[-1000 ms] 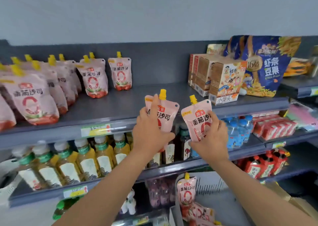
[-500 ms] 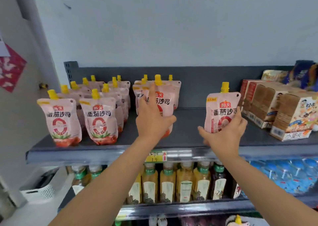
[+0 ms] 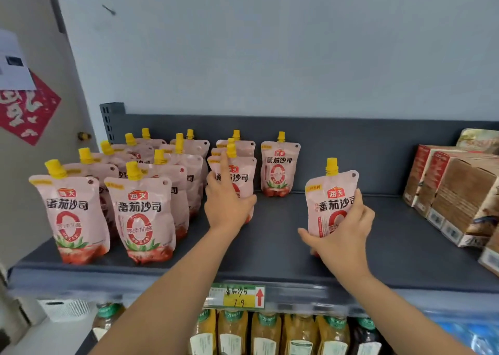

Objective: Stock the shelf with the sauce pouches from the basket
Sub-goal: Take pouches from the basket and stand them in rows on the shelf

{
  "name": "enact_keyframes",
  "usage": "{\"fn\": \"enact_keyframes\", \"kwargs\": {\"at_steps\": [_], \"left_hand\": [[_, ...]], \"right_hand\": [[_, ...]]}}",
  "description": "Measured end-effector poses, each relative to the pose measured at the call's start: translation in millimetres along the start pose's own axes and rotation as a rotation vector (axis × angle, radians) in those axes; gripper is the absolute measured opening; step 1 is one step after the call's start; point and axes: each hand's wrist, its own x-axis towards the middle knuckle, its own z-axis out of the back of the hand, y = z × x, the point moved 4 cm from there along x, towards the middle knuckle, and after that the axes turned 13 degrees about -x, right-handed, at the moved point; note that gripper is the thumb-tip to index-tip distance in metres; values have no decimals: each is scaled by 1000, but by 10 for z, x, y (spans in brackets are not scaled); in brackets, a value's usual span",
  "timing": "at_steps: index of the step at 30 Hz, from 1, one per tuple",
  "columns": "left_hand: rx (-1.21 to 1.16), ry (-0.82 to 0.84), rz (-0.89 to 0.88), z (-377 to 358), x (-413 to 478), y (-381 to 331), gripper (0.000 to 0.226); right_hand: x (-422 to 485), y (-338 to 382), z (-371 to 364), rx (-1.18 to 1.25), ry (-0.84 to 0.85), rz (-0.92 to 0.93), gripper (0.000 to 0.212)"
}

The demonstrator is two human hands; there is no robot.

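Shelf (image 3: 270, 242) space around right-hand pouch (image 3: 332, 192)

Pale wall (image 3: 270, 44) (red paper decoration (image 3: 24, 106) left)

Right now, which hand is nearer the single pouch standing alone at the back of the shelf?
Left. The left hand grips the neighbouring pouch, just left of the lone pouch; the right hand holds another pouch farther forward and right.

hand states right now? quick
Left hand: holds a sauce pouch beside the stocked ones.
Right hand: grips a second pouch, upright.
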Motion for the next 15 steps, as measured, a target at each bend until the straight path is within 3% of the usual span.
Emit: {"fn": "enact_keyframes", "kwargs": {"at_steps": [11, 15], "left_hand": [[1, 37, -49, -1, -37, 51, 124], [2, 90, -54, 39, -62, 57, 128]], "right_hand": [[15, 224, -116, -7, 75, -38, 146], [10, 226, -57, 82, 124, -45, 138]]}}
